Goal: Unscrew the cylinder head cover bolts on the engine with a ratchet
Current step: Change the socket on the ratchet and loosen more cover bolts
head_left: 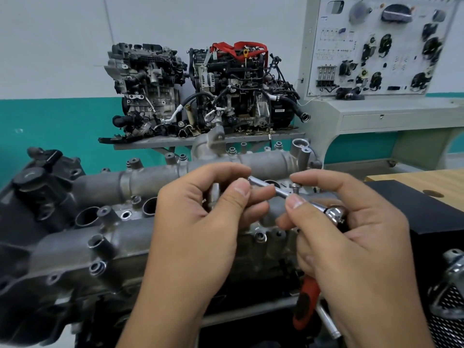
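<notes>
The grey engine with its cylinder head cover (105, 237) fills the lower left and centre. Over its right part, my right hand (356, 237) grips a ratchet: the chrome head (335, 213) shows between thumb and fingers, and the red and black handle (307, 300) hangs below the palm. A thin chrome extension bar (273, 188) runs up-left from the head. My left hand (200, 222) pinches the far end of that bar between thumb and forefinger. One bolt (295, 188) stands raised on the cover just behind the bar. The bar's tip is hidden by my left fingers.
Two more engines (200, 89) stand on a grey shelf at the back wall. A training board with car parts (376, 46) stands at the back right above a grey cabinet. A black case (414, 204) and a wooden tabletop (426, 182) lie to the right.
</notes>
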`<state>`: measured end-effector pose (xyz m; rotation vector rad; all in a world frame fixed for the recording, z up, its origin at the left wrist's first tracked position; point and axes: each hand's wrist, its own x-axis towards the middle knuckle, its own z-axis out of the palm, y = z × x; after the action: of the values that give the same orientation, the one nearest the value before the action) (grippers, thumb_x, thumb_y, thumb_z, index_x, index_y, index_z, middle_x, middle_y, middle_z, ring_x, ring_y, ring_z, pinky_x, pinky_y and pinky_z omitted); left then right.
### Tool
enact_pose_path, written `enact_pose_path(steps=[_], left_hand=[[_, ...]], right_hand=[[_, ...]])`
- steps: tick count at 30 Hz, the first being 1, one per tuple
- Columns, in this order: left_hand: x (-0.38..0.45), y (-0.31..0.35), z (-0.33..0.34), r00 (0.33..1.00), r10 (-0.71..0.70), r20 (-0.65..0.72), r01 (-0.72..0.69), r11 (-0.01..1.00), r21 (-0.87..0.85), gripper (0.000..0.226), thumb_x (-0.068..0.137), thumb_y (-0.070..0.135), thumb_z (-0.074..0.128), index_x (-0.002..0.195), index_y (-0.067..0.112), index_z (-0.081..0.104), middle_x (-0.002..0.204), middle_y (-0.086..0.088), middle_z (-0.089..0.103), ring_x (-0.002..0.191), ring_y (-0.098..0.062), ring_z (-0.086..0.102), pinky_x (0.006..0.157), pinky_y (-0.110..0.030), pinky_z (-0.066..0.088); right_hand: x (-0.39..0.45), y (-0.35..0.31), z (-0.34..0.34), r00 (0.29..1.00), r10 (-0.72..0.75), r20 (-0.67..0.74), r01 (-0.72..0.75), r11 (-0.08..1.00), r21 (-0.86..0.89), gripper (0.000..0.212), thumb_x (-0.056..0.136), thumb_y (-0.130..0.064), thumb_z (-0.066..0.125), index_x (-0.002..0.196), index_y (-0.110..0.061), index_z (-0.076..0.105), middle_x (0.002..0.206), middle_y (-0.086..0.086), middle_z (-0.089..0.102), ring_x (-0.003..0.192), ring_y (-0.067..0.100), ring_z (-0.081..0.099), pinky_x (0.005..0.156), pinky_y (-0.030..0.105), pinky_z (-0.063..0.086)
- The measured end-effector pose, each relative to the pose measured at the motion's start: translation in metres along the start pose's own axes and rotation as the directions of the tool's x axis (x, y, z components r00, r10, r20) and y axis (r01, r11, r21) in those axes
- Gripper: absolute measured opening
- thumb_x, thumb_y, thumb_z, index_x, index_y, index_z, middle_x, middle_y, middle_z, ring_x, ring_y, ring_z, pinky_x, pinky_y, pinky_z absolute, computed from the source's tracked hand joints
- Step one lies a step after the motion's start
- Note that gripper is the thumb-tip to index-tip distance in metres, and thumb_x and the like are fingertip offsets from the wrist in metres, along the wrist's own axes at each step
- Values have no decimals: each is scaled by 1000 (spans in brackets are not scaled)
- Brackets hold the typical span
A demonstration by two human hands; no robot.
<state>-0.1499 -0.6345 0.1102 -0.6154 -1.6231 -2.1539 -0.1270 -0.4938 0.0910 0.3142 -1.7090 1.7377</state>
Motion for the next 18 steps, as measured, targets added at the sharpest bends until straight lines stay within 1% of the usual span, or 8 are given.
enact_pose_path(steps=[3,5,7,9,11,13,15,18], left_hand=[[-1,0,0,1000,-9,-15,8,1000,-22,26,98,-6,57,83,8,72,77,-12,74,74,-25,78,57,-23,60],[-2,3,0,1000,2,-19,-2,1000,-10,26,99,-2,57,83,14,71,73,-10,71,59,-24,75,45,-25,55],[-2,5,-1,999,31,-12,-31,999,39,25,100,2,58,86,19,69,76,-11,71,39,-18,62,33,-22,42],[-1,5,-1,998,57,-4,-56,996,71,18,100,9,61,89,22,66,80,-11,73,29,-12,47,32,-16,33],[-1,5,-1,998,68,2,-68,995,67,8,96,16,61,90,22,64,82,-12,75,26,-10,40,32,-14,32],[0,3,-2,997,71,5,-71,994,80,4,92,21,61,90,23,63,84,-11,77,27,-14,41,32,-17,36],[1,2,-2,997,78,7,-78,992,103,5,91,22,62,89,26,62,84,-11,77,31,-20,44,39,-19,47],[0,1,-3,997,81,0,-81,991,102,8,92,23,62,88,29,60,82,-11,77,34,-28,46,40,-18,46]], right_hand=[[2,2,-4,1000,2,-1,-2,1000,-18,22,82,-28,72,104,-32,69,71,9,74,40,6,51,46,20,38],[3,3,-6,1000,8,-7,-8,1000,-12,20,83,-31,72,102,-31,67,71,10,73,38,11,45,48,22,38],[4,4,-7,1000,-2,-24,1,1000,-29,18,83,-36,72,99,-31,66,73,10,74,38,12,46,49,24,39],[6,5,-9,998,-26,-51,23,999,-49,15,84,-38,72,95,-29,65,76,9,75,41,8,53,49,23,40],[8,6,-12,996,-38,-82,33,998,-53,16,84,-38,73,93,-27,65,77,9,76,44,8,57,50,23,41],[10,7,-15,992,-53,-116,47,997,-55,17,84,-37,74,92,-26,65,77,9,76,46,7,57,57,27,42],[12,7,-19,985,-71,-154,62,996,-62,14,84,-33,76,89,-29,63,76,10,76,46,6,57,61,30,41],[13,6,-21,977,-98,-189,80,992,-97,15,85,-31,76,87,-30,62,76,10,76,48,4,57,62,33,41]])
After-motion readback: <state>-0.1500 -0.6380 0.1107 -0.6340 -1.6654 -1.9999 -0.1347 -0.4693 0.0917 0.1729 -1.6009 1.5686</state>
